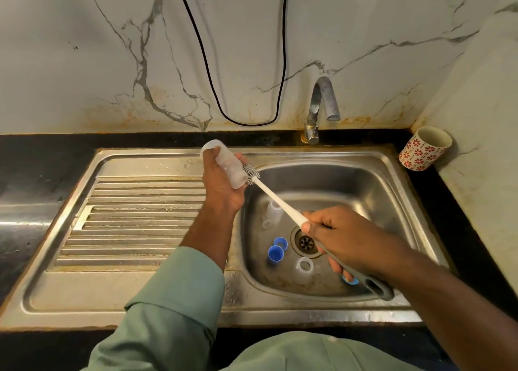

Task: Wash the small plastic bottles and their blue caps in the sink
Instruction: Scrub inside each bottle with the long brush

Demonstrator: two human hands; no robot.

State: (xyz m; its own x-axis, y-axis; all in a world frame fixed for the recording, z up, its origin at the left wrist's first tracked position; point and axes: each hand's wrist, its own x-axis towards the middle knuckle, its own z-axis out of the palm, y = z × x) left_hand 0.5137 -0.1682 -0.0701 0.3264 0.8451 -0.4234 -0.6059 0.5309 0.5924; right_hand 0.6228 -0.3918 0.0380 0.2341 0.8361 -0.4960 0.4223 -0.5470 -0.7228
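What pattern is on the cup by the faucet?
Red flower motifs on a white ceramic cup, cream inside; the head view shows it at the counter's right corner.

Third cap [350, 280] mostly hidden behind right hand [340, 237] and brush handle [372, 282]. Bottle [227, 164] middle covered by left hand [221, 185] fingers. Brush head [251, 172] at bottle mouth: inside or outside, cannot tell. Cable [252, 62] cut off at top edge. Right forearm runs out at right edge.

domestic kitchen: steel sink [386, 174] with drainboard [134, 219], tap [319, 110] at 12 o'clock, marble backsplash [84, 48].
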